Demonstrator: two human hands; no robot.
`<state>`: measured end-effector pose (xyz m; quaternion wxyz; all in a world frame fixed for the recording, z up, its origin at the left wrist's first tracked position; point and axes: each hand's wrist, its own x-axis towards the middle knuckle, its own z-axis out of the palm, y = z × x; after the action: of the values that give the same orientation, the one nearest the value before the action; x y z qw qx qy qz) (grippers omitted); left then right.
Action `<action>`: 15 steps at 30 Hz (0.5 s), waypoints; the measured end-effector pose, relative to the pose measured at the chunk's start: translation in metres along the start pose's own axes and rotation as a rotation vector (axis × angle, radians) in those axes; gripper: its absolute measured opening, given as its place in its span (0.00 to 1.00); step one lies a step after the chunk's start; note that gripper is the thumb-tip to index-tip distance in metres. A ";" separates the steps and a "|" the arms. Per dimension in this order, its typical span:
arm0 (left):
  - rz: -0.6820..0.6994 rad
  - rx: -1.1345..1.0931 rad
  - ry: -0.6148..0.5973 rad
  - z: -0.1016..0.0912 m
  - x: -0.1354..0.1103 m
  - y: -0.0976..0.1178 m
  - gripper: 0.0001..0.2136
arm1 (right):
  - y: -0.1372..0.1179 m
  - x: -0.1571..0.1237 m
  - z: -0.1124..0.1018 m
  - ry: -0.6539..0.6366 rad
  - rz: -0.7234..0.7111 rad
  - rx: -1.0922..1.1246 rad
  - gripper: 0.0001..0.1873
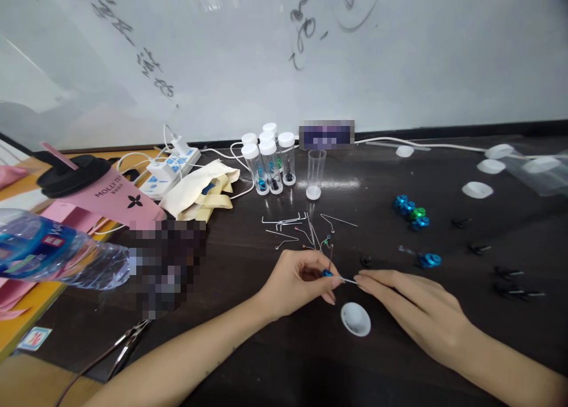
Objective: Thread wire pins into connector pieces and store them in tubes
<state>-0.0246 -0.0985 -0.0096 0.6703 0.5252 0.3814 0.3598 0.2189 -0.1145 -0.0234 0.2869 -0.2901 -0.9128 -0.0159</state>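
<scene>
Between the thumb and fingers of my left hand [295, 284] is a small blue metal part [327, 273] with a thin wire standing up from it. My right hand [419, 312] pinches the end of a thin straight metal rod [348, 280], whose other end meets the blue part at my left fingertips. Just below the hands lies a shallow white cap [355, 319]. Beyond my left hand are L-shaped hex keys [284, 221] and several bent wires [339, 219] with small looped ends. A small black part [365, 260] rests near my right fingertips.
Capped clear tubes [268, 164] and an uncapped tube [316, 173] stand at the back. Blue spools [429, 260], a green one [418, 212], black hooked parts [510, 290] and white caps [477, 189] lie right. A pink cup [110, 191], bottle [57, 253] and pliers [128, 341] are left.
</scene>
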 end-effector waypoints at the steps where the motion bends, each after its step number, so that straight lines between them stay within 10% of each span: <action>1: 0.008 0.009 0.000 0.000 0.000 0.000 0.11 | 0.000 0.000 0.000 -0.003 -0.007 0.009 0.17; 15: 0.072 0.143 0.030 0.002 -0.003 -0.002 0.10 | -0.008 0.008 0.007 0.100 0.039 0.047 0.15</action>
<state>-0.0244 -0.1022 -0.0109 0.6120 0.5797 0.3969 0.3632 0.2054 -0.1158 -0.0234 0.3394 -0.2998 -0.8916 -0.0033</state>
